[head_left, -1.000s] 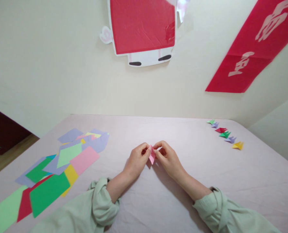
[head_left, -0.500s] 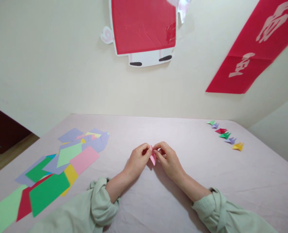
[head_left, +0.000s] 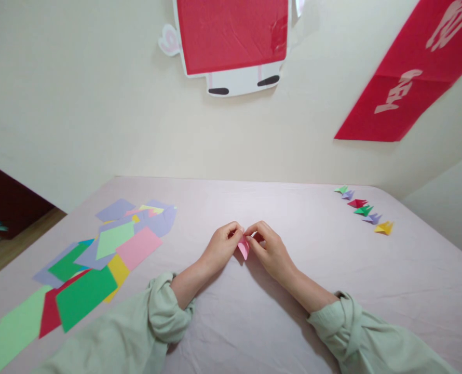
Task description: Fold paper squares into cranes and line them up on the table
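Note:
A small folded pink paper (head_left: 243,248) is pinched between both my hands at the middle of the pale pink table (head_left: 332,291). My left hand (head_left: 223,245) grips its left side with thumb and fingers closed. My right hand (head_left: 270,249) pinches its upper right edge, fingers curled. Most of the paper is hidden behind my fingertips; only its lower point shows.
Loose coloured paper sheets (head_left: 98,254) in green, purple, pink, yellow and red lie spread at the left. A row of several small folded paper pieces (head_left: 365,210) sits at the far right. Red decorations (head_left: 231,36) hang on the cream wall behind.
My fingertips have closed further over the pink paper, so less of it shows. The view has tipped slightly; the hands stay at the same spot.

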Tool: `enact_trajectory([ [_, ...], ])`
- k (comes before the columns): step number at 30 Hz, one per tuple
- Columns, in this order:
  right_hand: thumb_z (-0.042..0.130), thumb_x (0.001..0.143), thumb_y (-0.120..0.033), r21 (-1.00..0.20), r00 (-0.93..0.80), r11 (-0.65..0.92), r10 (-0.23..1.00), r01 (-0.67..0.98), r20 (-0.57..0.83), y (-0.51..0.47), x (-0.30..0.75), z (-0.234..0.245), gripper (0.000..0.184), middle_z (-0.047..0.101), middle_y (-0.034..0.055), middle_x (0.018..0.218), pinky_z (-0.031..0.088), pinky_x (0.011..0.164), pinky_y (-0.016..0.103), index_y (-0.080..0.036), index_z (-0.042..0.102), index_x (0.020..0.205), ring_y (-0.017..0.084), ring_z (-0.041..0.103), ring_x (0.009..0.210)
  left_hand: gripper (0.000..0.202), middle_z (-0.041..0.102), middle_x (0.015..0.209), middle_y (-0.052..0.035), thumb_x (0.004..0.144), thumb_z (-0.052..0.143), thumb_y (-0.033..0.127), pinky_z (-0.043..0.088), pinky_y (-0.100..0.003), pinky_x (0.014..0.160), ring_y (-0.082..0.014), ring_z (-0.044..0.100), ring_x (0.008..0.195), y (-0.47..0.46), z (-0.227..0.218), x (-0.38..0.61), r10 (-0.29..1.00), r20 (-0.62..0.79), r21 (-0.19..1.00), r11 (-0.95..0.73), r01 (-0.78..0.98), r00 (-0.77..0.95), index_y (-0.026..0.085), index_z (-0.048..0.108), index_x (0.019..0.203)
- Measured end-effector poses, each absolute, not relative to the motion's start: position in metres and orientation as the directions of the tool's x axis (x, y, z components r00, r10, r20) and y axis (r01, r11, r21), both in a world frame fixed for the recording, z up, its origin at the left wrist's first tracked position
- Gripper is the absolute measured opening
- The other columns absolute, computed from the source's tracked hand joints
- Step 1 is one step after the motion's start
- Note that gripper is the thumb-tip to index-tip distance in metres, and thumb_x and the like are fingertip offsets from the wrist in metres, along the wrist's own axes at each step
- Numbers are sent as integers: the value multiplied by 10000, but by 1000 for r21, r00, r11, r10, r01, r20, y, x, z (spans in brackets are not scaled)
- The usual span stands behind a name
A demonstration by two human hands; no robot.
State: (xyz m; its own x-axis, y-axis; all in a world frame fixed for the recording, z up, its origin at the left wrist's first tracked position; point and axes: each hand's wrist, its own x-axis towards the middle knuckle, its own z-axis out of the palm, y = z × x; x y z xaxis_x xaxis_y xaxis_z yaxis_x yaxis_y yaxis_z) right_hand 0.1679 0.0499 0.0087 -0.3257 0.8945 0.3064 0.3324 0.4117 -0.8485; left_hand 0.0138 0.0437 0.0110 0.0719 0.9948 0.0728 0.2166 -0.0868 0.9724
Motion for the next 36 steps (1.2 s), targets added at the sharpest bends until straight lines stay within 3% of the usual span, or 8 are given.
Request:
enact_trajectory([
  [4,539,874,-241,-922,-312,285,929,264,198,50,168,5,79,628,0,855,453,616,267,-206,546,945,133,598,656,275,524,657,16,892,483,343,391,-249,632,-136,496,658,44,10,10,992,109,963,-123,239,68,184,540,675],
  [8,543,900,-317,-943,-344,231,928,237,141,51,169,1,125,636,-16,762,450,600,264,-205,533,956,144,621,641,290,503,667,29,910,474,357,374,-235,643,-125,473,665,43,9,10,989,140,960,-146,238,44,178,533,690],
  [23,583,890,-366,-984,-362,177,918,17,159,51,165,0,178,561,-30,790,459,597,262,-218,484,898,124,584,645,254,605,736,-1,885,535,366,412,-248,713,-142,529,736,42,12,12,997,80,995,-80,53,-3,158,633,779],
  [36,578,892,-418,-990,-318,141,939,4,133,54,167,-2,231,567,-22,734,480,613,266,-202,511,844,123,576,633,246,662,804,-21,861,578,375,440,-246,759,-156,584,795,43,7,13,995,97,995,-97,34,-22,156,684,820],
])
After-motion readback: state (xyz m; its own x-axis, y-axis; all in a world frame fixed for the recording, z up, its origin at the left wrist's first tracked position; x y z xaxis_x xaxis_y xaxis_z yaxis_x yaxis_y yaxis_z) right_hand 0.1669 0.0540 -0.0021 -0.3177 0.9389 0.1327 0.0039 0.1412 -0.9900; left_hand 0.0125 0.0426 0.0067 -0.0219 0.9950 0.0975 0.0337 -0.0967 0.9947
